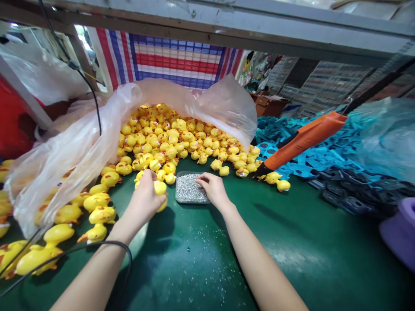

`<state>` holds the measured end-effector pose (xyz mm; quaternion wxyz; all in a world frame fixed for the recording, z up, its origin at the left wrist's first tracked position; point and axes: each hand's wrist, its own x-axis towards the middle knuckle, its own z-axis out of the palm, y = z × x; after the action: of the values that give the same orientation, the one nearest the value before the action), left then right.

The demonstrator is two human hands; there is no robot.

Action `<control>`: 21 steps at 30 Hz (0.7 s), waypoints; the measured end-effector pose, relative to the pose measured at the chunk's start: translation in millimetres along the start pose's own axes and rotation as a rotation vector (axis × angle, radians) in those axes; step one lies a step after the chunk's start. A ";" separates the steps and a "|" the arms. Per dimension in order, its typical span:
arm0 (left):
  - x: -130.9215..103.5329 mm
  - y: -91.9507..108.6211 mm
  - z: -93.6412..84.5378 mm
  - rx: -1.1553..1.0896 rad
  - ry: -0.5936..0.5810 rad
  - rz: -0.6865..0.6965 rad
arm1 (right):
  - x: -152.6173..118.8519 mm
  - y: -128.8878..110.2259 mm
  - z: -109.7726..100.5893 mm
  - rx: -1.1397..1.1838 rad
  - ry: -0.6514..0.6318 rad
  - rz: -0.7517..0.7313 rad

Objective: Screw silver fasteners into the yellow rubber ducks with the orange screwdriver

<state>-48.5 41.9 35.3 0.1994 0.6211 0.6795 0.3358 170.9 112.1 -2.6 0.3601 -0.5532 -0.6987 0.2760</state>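
Observation:
My left hand (147,196) is closed around a yellow toy duck (160,188), part of which shows past my fingers. To its right, a shallow clear tray (193,201) full of small silvery screws (188,188) rests on the green tabletop. My right hand (212,188) is over the tray's right side, thumb and fingertips pinched together at the screws. Whatever is between those fingertips is too small to make out. Behind both hands spreads a big pile of yellow toy ducks (168,134), spilling out of a clear plastic bag (223,108).
An orange electric screwdriver (304,140) hangs at the right, its tip low over ducks. Turquoise plastic parts (301,160) and black parts (346,190) are heaped beyond it. A purple object (400,231) stands at the right edge. A black cable (94,245) crosses my left forearm.

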 end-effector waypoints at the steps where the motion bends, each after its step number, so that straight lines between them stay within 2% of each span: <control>1: -3.2 6.4 6.4 -0.133 -0.036 -0.018 | 0.0 -1.1 -0.9 0.039 0.009 0.001; 6: -12.7 21.7 28.4 -0.792 -0.386 -0.114 | -5.4 -18.2 -5.7 0.227 0.051 -0.038; 8: -14.8 21.6 32.0 -0.955 -0.453 -0.173 | -11.5 -29.4 -5.4 0.298 0.033 -0.070; 14: -17.1 15.0 37.8 -1.159 -0.429 -0.252 | -34.3 -52.9 4.2 0.451 -0.151 -0.110; 21: -16.5 10.7 43.1 -1.240 -0.404 -0.316 | -38.0 -52.2 9.2 0.670 -0.257 0.029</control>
<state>-8.8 34.7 10.5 0.6894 0.3353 0.3930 0.5078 138.3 62.9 25.3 0.4269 -0.3749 -0.6011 0.5620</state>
